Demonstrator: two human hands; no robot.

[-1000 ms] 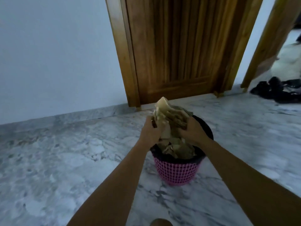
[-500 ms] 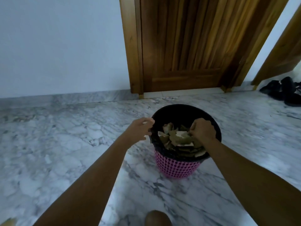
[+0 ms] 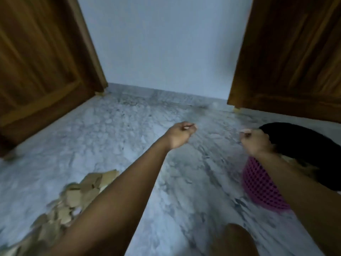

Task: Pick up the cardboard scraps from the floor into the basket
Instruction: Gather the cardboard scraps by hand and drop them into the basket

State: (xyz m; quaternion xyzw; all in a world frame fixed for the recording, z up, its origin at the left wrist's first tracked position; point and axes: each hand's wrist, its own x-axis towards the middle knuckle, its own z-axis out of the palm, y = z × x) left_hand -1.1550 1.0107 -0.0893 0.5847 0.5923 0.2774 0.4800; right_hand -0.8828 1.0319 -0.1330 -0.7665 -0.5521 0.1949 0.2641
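A pile of brown cardboard scraps (image 3: 77, 196) lies on the marble floor at the lower left, partly behind my left forearm. The pink mesh basket (image 3: 262, 187) with a black liner (image 3: 302, 143) stands at the right, and my right arm covers part of it. My left hand (image 3: 180, 134) hangs in the air over bare floor, its fingers loosely curled and holding nothing. My right hand (image 3: 255, 142) is at the basket's left rim, also loosely curled with nothing visible in it. The frame is motion-blurred.
A wooden door (image 3: 42, 67) stands at the left and another wooden door (image 3: 293, 58) at the right, with a pale wall between them. My knee (image 3: 234, 239) shows at the bottom edge. Marble floor (image 3: 129, 135) stretches between the scraps and the basket.
My view has swung left, so the basket now sits at the right and the scrap pile has come into view. Both hands have come out of the basket and hold nothing.
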